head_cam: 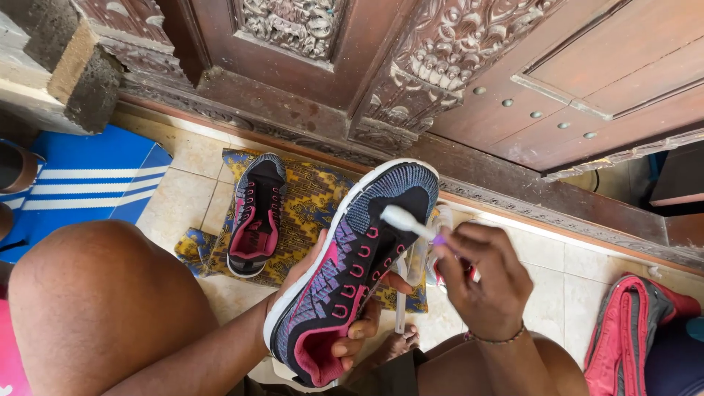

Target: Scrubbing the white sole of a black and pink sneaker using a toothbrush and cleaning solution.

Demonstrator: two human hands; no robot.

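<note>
No packages, labels, signs or screens show anywhere in this view. Nothing of that kind lies on the tiled floor, against the carved wooden door, or in either hand.
</note>
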